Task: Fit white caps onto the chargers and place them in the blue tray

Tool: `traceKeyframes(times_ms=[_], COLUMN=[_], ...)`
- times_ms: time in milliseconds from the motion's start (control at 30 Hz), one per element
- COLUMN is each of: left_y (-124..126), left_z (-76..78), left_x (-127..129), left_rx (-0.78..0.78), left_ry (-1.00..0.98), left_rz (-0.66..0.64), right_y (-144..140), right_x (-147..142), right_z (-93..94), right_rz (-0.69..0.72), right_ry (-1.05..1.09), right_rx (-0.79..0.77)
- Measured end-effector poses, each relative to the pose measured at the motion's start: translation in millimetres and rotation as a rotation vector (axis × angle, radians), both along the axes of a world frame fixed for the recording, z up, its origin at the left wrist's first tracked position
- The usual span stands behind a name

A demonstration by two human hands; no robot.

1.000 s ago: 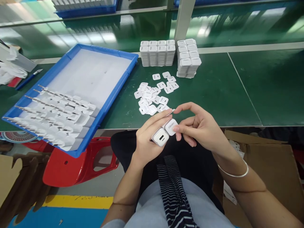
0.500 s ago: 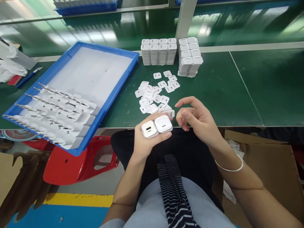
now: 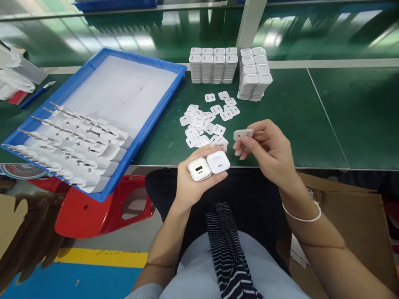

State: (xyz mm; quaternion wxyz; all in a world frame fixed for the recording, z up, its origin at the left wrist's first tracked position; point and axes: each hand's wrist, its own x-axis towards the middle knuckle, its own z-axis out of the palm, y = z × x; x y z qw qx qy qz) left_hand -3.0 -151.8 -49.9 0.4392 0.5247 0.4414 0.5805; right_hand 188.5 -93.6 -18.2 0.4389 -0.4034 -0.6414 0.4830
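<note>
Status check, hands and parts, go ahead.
Left hand grips two chargers. Right hand pinches a cover. Loose covers on bench beyond.

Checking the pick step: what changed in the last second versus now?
The right hand came off the two white chargers, moved right toward the loose pile of caps and now pinches one small white cap in its fingertips. The left hand turned the chargers slightly and still grips both. The blue tray and the stacks have not changed.
</note>
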Motion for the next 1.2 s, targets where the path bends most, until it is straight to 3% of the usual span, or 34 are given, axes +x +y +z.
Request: traceKeyframes(times_ms=[300,433,533,700,1200], left_y=[6,12,14,14,15], left_z=[11.6,9.0,8.5,10.5,17.4], left_x=[0,2,3,6,10], left_rx=[0.133,0.175,0.152,0.148,0.101], left_ry=[0.186,0.208,0.233,0.219,0.212], left_rz=[0.013,-0.049,-0.079,-0.109,-0.136], right_y=[-6,-5,-3,5,13], right_x=[12,11,7,-1,-4], right_z=[24.8,40.9,50.5,54.2,59.0], right_rz=[-0.052,0.077,0.267,0.480,0.558], right_ry=[-0.179,-0.135,-0.109,-0.147,-0.259], right_rx=[0.093,-0.030,-0.140,-0.266,-0.203])
